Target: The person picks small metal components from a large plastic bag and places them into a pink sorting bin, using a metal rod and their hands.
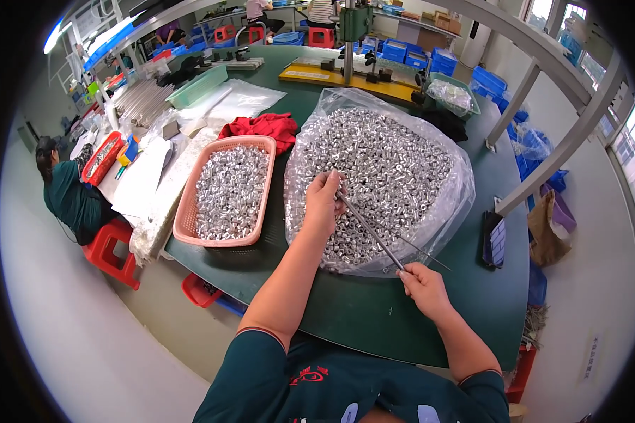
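Observation:
A clear plastic bag [466,187] lies spread open on the green table in front of me, heaped with small silvery metal sleeves [395,155]. Over the heap, my left hand [322,204] is closed at the far end of a thin metal rod [372,233]; whether a sleeve is also between its fingers is hidden. My right hand [425,287] pinches the rod's near end at the bag's front edge. A second, thinner rod [427,254] slants across the bag's front right. Left of the bag stands a pink plastic basket [181,218] full of similar small metal pieces.
A red cloth [264,130] lies behind the basket. Beyond the bag is a yellow-based fixture [310,74] with a green post. A dark phone [494,240] rests at the right, beside a grey frame leg [543,169]. At the left, a person [70,187] sits on a red stool [109,250].

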`<state>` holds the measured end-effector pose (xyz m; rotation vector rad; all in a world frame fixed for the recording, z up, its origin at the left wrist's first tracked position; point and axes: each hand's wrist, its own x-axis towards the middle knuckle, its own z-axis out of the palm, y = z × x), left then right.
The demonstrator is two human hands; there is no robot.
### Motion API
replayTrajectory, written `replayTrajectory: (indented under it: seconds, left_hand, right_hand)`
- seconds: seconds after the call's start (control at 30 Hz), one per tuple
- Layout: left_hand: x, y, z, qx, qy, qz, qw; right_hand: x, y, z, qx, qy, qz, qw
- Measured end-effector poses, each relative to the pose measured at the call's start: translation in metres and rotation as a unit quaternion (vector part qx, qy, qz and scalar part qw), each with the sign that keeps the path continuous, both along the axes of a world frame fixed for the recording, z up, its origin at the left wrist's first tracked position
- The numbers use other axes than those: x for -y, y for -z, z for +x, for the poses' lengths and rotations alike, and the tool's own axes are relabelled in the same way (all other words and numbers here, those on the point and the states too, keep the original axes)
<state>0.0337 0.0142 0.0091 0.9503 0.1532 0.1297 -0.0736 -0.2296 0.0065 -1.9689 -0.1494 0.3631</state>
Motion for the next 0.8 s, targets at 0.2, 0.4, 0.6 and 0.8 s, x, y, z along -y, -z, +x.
replayTrajectory:
  seconds: [0.2, 0.4, 0.6, 0.8]
  left_hand:
    - [0.008, -0.002, 0.0, -0.012, -0.05, 0.109, 0.993]
    - [0.012, -0.003, -0.003, 0.004, -0.085, 0.207, 0.975]
    - [-0.001, 0.004, 0.002, -0.005, 0.046, -0.134, 0.99]
    - [0.002, 0.0, 0.002, -0.014, 0.039, -0.149, 0.988]
  right_hand:
    - [0.0, -0.005, -0.003, 0.103, 0.007, -0.113, 0.988]
    - [-0.003, -0.021, -0.007, 0.376, 0.025, -0.297, 0.877]
    - [-0.008, -0.003, -0.005, 0.077, 0.019, -0.04, 0.996]
    - [-0.005, 0.004, -0.001, 0.032, 0.017, 0.015, 0.999]
